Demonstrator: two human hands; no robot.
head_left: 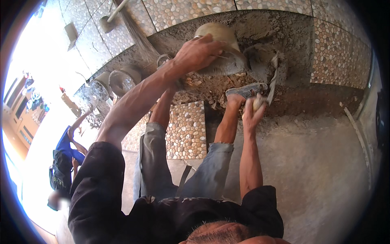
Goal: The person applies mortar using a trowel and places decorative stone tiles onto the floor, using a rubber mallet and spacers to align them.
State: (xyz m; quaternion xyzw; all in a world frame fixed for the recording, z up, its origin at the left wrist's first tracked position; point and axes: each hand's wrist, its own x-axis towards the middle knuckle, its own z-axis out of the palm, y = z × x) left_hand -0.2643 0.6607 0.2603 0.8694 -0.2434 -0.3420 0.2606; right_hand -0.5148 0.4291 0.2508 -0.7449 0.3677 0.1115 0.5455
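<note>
A pale, dirty bucket (215, 30) is tipped over the mortar bed, with my left hand (203, 53) closed on it at the upper middle. Grey wet mortar (258, 67) lies just right of its mouth. My right hand (254, 107) grips the wooden handle of a trowel (273, 81), whose blade points up toward the mortar beside my shoe.
Pebble-patterned tiles (185, 130) border the dirt strip. Grey buckets (120, 81), a straw broom (138, 36) and a mallet (106, 24) lie at the upper left. A co-worker (63, 158) is at the left. A long strip (357, 142) lies along the right side.
</note>
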